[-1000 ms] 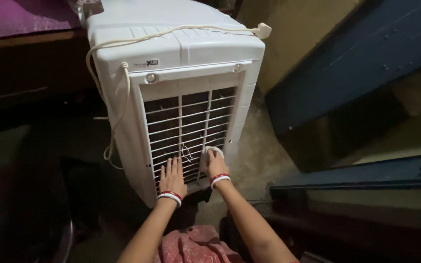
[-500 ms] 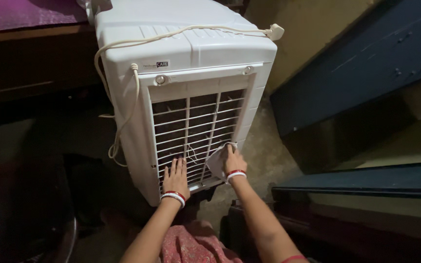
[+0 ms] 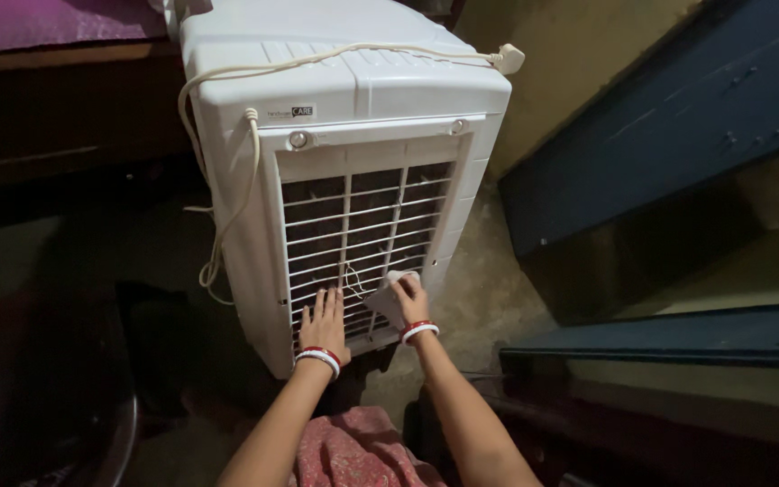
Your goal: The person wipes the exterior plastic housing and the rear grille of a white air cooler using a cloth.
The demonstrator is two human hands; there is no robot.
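Here the right hand (image 3: 410,302) fingers press a white cloth (image 3: 389,298) against the cooler grille (image 3: 353,234), left hand (image 3: 325,320) flat.

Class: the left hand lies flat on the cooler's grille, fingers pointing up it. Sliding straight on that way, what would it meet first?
Probably more grille bars: the left hand points up the cooler, toward the solid panel above.
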